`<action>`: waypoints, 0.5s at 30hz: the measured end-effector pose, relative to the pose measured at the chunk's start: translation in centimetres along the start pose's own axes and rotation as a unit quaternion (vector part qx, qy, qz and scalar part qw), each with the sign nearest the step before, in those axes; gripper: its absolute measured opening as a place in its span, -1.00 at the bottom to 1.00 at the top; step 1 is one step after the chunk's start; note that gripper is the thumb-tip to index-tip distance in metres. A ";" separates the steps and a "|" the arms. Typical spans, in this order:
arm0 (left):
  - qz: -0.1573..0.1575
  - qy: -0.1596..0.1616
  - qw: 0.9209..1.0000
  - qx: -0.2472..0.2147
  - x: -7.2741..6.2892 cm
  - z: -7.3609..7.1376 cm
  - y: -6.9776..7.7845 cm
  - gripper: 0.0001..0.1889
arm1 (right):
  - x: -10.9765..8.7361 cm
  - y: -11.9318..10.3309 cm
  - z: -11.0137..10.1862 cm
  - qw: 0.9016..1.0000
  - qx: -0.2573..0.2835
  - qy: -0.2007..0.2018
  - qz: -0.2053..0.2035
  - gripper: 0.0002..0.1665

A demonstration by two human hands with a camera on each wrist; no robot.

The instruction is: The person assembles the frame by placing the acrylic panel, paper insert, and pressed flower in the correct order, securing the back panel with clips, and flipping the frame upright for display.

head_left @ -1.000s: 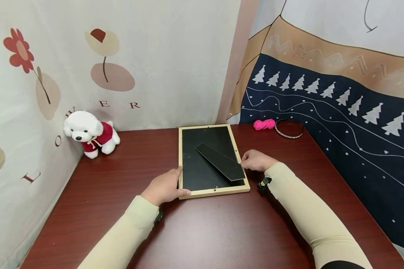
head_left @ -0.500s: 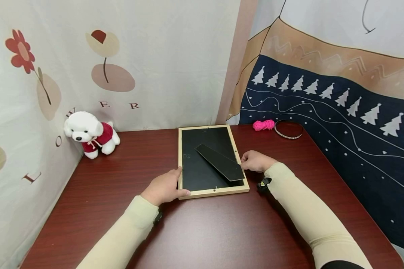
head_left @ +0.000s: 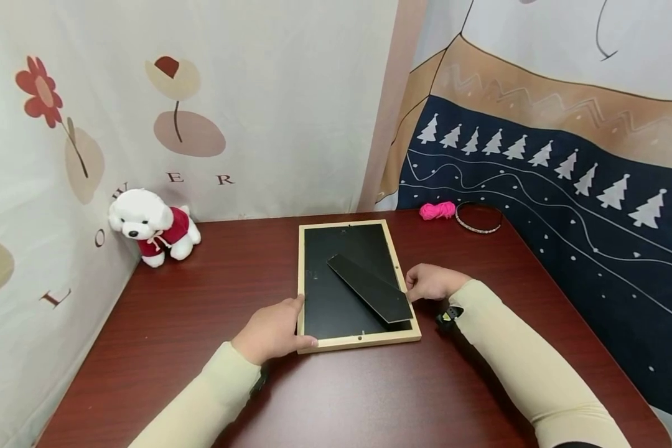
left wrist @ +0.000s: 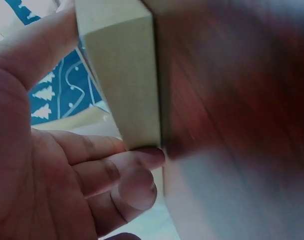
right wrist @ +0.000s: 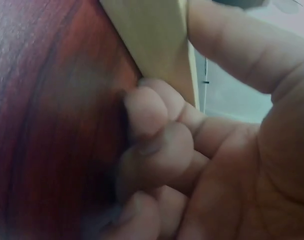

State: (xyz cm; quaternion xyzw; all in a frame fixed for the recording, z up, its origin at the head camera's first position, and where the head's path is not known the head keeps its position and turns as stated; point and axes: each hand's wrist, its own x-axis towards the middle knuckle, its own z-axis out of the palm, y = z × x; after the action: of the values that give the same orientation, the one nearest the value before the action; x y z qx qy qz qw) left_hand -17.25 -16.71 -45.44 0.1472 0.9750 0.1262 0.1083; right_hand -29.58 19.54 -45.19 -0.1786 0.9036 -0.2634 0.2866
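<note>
A picture frame [head_left: 323, 298] with a pale wood border lies face down on the table, its black back upward. The black easel stand [head_left: 372, 289] slants across that back, its wide end near the lower right corner. My left hand [head_left: 271, 330] grips the frame at its near left corner, thumb on the border. In the left wrist view the fingers [left wrist: 137, 187] are bent at the wooden side [left wrist: 124, 85]. On the opposite side my right hand [head_left: 434, 282] pinches the right edge. The right wrist view shows its curled fingers [right wrist: 156, 150] low against the wood and the thumb higher up.
A white plush dog [head_left: 154, 224] in a red top sits at the back left. Pink yarn [head_left: 437, 210] and a thin hoop-like band [head_left: 478, 229] lie at the back right. Printed cloth [head_left: 285, 112] hangs behind the dark red table [head_left: 336, 404].
The frame has slid a little towards me, away from the back edge, with both hands moving along with it. The head view has shifted slightly.
</note>
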 end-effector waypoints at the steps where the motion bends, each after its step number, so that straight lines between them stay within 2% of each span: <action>1: 0.003 -0.001 1.000 0.002 -0.2 0.0 0.1 0.10 | -0.1 0.0 0.0 1.000 -0.001 -0.008 0.001 -0.85; 4: 0.014 0.006 1.000 -0.003 -0.5 -0.3 0.1 0.02 | -0.2 -0.1 -0.4 1.000 0.005 -0.006 0.002 -0.83; 7: 0.016 0.018 0.999 -0.031 0.0 -0.9 -0.6 -0.11 | 0.4 -0.1 -0.8 0.998 0.036 0.042 0.016 -0.73; 11: 0.011 0.023 0.997 -0.077 2.0 -1.6 -1.9 -0.22 | 1.6 -0.3 -1.3 0.992 0.078 0.095 0.006 -0.44; 15: 0.010 0.015 0.995 -0.099 4.5 -2.2 -3.1 -0.26 | 2.9 -0.6 -1.7 0.991 0.085 0.104 -0.022 -0.25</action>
State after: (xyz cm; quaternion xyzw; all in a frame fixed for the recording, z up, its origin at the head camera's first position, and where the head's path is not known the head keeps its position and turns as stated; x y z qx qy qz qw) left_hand -22.83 -18.61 -45.04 0.1435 0.9577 0.2257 0.1066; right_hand -32.75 18.29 -44.88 -0.1454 0.8988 -0.3626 0.1988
